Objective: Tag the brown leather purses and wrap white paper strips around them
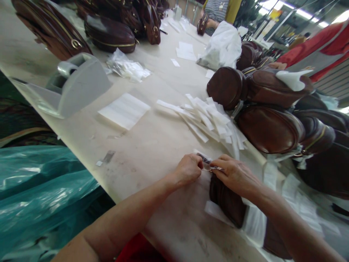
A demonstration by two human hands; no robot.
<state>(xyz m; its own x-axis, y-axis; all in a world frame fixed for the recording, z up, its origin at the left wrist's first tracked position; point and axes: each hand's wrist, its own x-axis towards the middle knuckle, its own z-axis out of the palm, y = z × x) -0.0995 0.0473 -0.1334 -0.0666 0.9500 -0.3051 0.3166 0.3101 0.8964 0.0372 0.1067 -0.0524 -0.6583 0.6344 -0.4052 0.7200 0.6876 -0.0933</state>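
Observation:
My left hand (188, 169) and my right hand (234, 174) meet near the table's front edge, both pinched shut on a small metal part (211, 168) of a brown leather bag (227, 200) that lies under my right wrist. A thin white sheet (214, 210) lies under the bag. A fanned heap of white paper strips (209, 122) lies just beyond my hands.
Brown bags (269, 127) are piled at the right, more (109, 32) at the far left. A grey tape dispenser (76, 83), a white pad (124, 111), clear packets (127, 67) and a white plastic bag (222, 45) sit on the pale table (152, 145). Teal plastic (40, 189) lies below left. Another person (218, 12) works at the far end.

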